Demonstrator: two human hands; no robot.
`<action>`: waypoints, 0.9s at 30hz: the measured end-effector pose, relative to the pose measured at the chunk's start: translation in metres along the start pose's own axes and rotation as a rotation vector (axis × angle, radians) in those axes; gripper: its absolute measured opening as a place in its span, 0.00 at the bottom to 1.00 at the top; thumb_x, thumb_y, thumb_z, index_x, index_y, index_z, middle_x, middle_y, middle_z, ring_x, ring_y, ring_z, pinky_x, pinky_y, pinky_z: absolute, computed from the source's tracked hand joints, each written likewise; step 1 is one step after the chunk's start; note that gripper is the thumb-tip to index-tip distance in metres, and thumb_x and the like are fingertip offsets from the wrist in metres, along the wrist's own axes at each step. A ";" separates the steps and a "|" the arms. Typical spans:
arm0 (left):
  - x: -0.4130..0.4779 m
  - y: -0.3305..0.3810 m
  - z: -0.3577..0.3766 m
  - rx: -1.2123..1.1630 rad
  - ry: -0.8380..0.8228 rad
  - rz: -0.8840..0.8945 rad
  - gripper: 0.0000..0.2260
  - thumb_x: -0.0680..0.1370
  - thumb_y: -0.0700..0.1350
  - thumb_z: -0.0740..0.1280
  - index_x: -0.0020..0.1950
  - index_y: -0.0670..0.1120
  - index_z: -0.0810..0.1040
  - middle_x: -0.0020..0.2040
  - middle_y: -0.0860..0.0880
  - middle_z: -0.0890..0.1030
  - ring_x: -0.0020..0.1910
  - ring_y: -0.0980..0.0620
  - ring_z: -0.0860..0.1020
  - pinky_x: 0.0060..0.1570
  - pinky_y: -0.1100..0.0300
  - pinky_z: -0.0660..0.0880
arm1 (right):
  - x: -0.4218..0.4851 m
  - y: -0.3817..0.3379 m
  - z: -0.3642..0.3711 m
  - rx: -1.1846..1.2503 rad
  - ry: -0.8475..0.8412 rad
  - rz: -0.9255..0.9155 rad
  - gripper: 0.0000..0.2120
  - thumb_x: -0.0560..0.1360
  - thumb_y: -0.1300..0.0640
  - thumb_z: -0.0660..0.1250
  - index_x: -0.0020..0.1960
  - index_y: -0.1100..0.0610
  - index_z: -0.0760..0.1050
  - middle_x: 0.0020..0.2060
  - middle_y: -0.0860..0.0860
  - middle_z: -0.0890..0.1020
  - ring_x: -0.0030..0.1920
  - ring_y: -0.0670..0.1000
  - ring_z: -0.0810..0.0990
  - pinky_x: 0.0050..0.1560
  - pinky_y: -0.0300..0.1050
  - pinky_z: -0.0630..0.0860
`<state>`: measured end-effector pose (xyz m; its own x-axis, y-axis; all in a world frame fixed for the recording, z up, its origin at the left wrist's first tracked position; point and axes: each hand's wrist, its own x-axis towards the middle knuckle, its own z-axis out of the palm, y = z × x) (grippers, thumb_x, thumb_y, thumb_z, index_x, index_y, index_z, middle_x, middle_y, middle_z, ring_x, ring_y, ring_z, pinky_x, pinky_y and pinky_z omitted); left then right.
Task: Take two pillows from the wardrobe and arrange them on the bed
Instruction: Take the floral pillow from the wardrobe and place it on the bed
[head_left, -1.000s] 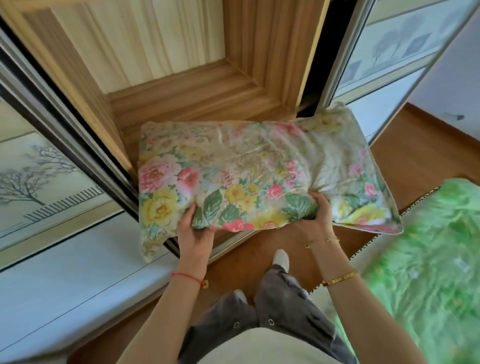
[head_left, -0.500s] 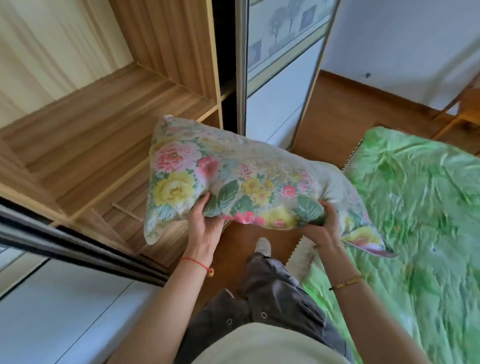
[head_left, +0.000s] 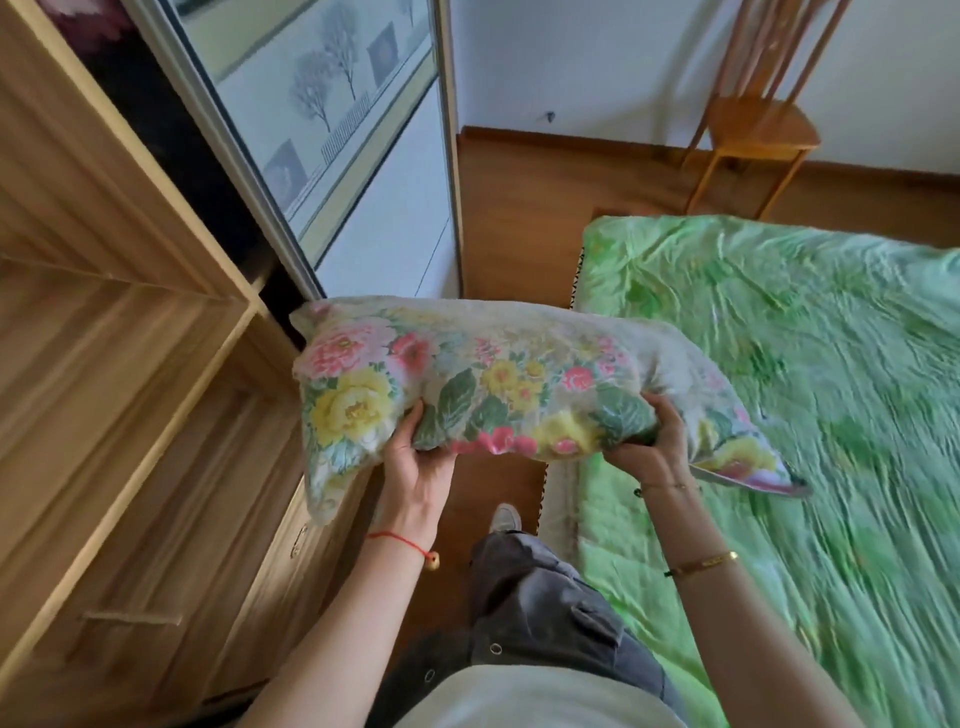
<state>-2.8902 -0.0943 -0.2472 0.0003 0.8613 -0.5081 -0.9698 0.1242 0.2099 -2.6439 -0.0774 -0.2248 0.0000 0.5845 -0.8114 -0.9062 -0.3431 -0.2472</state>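
Pillow (head_left: 498, 387): clasped along its near edge by left hand (head_left: 415, 457) and right hand (head_left: 652, 447), over floor between wardrobe (head_left: 130, 364) and bed (head_left: 805, 364). Advice: keep level, swing rightward, lower flat.

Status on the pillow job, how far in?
Done: one floral pillow is out of the wardrobe.
In hand: the left hand and right hand grip its near edge, holding it in the air between the wardrobe and the bed.
Left: no pillow lies on the visible part of the bed. This one still needs setting down, and a second, not in view, needs fetching and arranging.
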 end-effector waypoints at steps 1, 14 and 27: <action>0.010 -0.002 0.005 0.015 -0.004 -0.012 0.30 0.75 0.38 0.65 0.77 0.37 0.67 0.75 0.35 0.71 0.75 0.36 0.68 0.76 0.37 0.60 | 0.007 -0.007 0.005 0.008 0.016 -0.014 0.25 0.61 0.59 0.69 0.59 0.60 0.77 0.48 0.58 0.83 0.52 0.59 0.80 0.51 0.57 0.76; 0.183 -0.045 0.110 0.143 -0.039 -0.241 0.27 0.75 0.38 0.66 0.74 0.36 0.69 0.71 0.31 0.73 0.72 0.31 0.70 0.68 0.30 0.67 | 0.085 -0.108 0.070 0.180 0.060 -0.131 0.21 0.61 0.59 0.68 0.54 0.62 0.78 0.40 0.62 0.86 0.51 0.61 0.79 0.48 0.59 0.74; 0.332 -0.039 0.203 0.129 0.001 -0.292 0.27 0.77 0.38 0.65 0.77 0.38 0.66 0.73 0.34 0.72 0.73 0.34 0.69 0.75 0.36 0.62 | 0.165 -0.172 0.180 0.273 0.010 -0.109 0.22 0.63 0.60 0.68 0.57 0.61 0.77 0.44 0.62 0.84 0.51 0.61 0.79 0.49 0.59 0.74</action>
<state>-2.8028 0.2866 -0.2546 0.2740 0.7795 -0.5633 -0.8898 0.4277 0.1590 -2.5638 0.2105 -0.2212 0.1071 0.5991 -0.7935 -0.9808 -0.0673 -0.1831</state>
